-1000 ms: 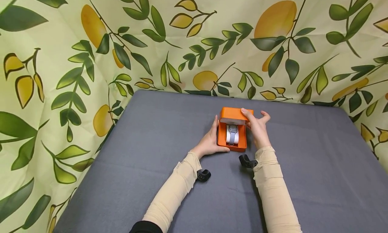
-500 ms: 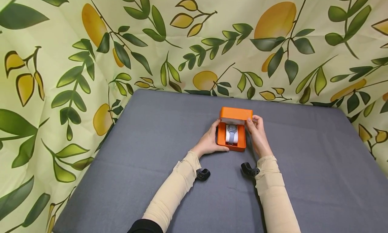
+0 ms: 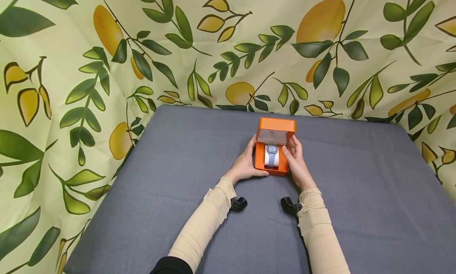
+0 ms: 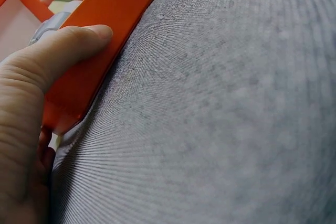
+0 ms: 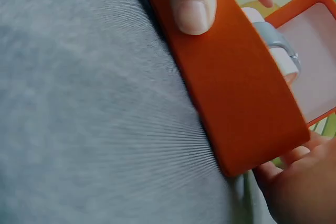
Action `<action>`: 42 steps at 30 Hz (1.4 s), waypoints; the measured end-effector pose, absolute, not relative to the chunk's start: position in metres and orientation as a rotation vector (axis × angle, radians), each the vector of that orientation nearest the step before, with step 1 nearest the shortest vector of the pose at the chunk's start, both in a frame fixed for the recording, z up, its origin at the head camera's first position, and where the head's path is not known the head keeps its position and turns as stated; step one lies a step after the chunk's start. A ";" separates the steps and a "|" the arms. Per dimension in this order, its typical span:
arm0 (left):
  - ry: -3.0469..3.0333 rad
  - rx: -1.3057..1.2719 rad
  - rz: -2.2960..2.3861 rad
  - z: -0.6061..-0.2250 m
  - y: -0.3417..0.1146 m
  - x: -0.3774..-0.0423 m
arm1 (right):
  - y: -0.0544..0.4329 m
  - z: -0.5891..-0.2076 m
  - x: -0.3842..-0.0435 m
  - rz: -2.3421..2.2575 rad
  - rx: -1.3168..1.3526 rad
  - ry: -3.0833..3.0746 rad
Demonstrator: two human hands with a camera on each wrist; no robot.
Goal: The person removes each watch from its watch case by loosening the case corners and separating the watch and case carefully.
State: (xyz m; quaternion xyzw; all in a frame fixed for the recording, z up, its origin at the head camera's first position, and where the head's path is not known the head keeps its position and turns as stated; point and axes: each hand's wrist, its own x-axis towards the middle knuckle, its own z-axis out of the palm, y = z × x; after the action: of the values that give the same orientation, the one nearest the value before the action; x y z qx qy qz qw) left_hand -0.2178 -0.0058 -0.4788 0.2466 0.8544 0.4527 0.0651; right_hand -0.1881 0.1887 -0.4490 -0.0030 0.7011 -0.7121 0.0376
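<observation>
An orange watch box [image 3: 279,172] rests on the grey cloth, its hinged lid [image 3: 277,124] raised and its pale lining showing. Inside sits a wristwatch [image 3: 272,149] with a grey-blue strap, wrapped round a white cushion [image 3: 266,159]. My left hand [image 3: 244,165] grips the box from the left, with the thumb [image 4: 86,38] along the front wall in the left wrist view. From the right, my right hand [image 3: 298,164] holds the box, thumb at the rim and fingers beside the lid's hinge end. Its fingers [image 5: 296,156] lie at the box's near end in the right wrist view.
Grey cloth [image 3: 185,147] covers the table under the box. Behind and to the sides hangs a curtain [image 3: 199,40] printed with lemons and leaves. Black wrist mounts [image 3: 291,206] stick out from both beige sleeves [image 3: 204,222].
The lid has tilted farther back, showing more lining. My right hand has left the lid's top and come down to the box's right side. The left hand stays in place.
</observation>
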 end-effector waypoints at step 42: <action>2.382 0.559 1.313 -0.465 0.001 -0.226 | 0.202 -0.462 -0.185 -1.746 -0.103 2.313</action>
State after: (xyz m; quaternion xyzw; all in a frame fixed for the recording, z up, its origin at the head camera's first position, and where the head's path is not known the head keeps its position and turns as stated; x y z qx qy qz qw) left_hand -0.2264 0.0010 -0.4651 0.1981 0.8436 0.4650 0.1812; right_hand -0.1845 0.2022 -0.4622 -0.0352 0.7918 -0.5977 0.1208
